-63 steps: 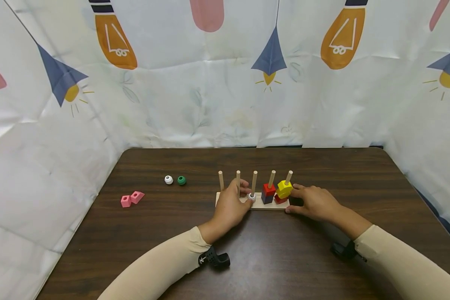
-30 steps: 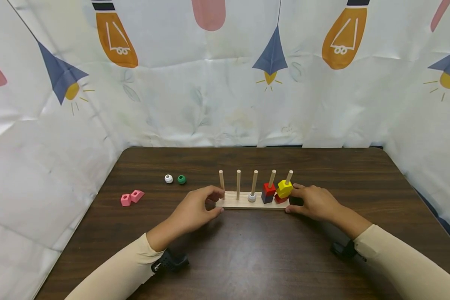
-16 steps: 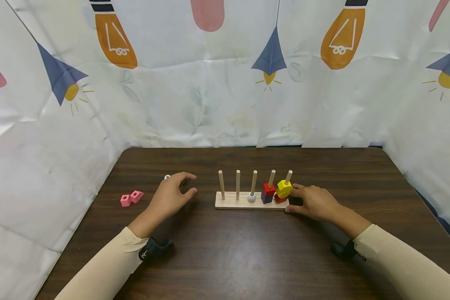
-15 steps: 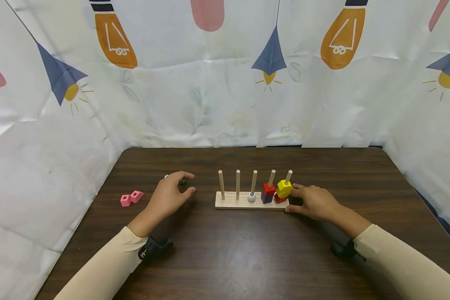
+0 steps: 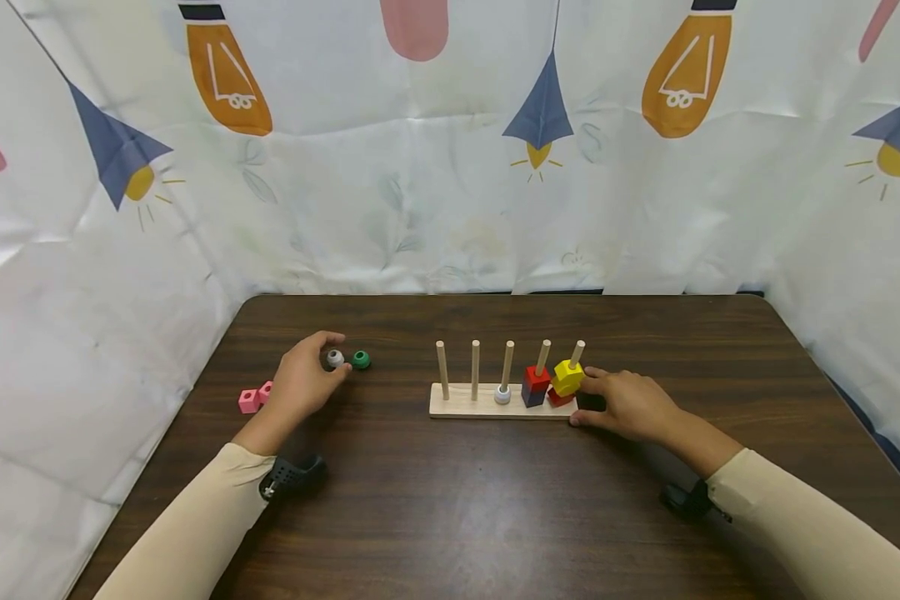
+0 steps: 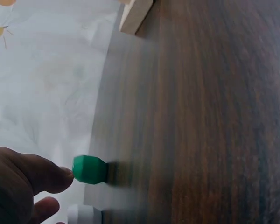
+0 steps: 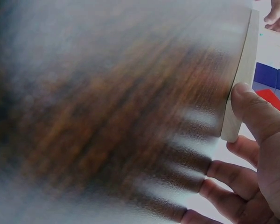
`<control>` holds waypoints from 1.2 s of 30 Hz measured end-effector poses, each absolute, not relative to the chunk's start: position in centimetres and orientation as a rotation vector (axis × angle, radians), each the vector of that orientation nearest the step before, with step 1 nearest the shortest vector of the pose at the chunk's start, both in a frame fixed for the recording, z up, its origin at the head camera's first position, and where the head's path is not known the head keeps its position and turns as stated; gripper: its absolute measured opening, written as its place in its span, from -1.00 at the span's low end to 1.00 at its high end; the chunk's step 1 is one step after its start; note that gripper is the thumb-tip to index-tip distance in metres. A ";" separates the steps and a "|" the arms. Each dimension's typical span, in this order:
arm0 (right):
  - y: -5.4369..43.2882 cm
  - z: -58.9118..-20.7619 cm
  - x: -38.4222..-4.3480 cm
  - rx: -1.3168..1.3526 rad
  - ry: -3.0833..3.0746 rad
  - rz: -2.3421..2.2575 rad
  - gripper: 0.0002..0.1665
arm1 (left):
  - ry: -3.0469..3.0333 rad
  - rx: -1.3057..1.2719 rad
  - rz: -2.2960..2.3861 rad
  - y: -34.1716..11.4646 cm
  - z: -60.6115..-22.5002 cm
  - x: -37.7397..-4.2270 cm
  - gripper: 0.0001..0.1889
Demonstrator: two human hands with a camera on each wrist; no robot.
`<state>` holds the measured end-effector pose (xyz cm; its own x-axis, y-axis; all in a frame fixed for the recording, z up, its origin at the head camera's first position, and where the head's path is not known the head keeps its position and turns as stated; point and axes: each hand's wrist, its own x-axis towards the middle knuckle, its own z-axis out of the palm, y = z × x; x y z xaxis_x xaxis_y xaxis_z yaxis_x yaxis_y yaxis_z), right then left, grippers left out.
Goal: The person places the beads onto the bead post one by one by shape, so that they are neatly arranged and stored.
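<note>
In the head view my left hand (image 5: 307,377) reaches round a white bead (image 5: 335,358), thumb and fingers spread on either side of it. A green bead (image 5: 361,360) lies just to the right; in the left wrist view the thumb overlaps the edge of this green bead (image 6: 89,169). My right hand (image 5: 630,404) holds the right end of a wooden peg stand (image 5: 461,406), the thumb on its front edge in the right wrist view. The stand's right pegs carry yellow and red blocks (image 5: 567,379) and red and dark blue blocks (image 5: 536,386); a white bead (image 5: 502,395) sits on the middle peg.
Two pink blocks (image 5: 249,401) lie at the left, one partly hidden behind my left hand. The brown table (image 5: 465,500) reaches back to a white printed curtain (image 5: 420,208), which also hangs along the left and right sides.
My left hand has left the middle peg and moved left, past the stand's left end, to the loose white bead. The right hand has stayed at the stand's right end.
</note>
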<state>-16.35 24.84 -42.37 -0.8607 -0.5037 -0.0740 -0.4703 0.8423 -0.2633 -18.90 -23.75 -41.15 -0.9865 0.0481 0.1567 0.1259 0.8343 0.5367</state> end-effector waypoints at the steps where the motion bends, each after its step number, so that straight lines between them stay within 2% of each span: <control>1: 24.8 -42.4 -16.4 -0.762 2.881 -0.357 -0.22 | -2.876 -0.132 -0.852 -23.8 -41.2 -19.0 -0.50; 19: 24.8 -42.2 -16.3 -0.767 2.880 -0.352 -0.26 | -2.901 0.025 -0.846 -24.0 -42.3 -20.0 -0.68; 36: 24.7 -42.2 -16.4 -0.749 2.875 -0.339 -0.25 | -2.766 -0.063 -0.824 -23.2 -40.3 -19.4 -0.72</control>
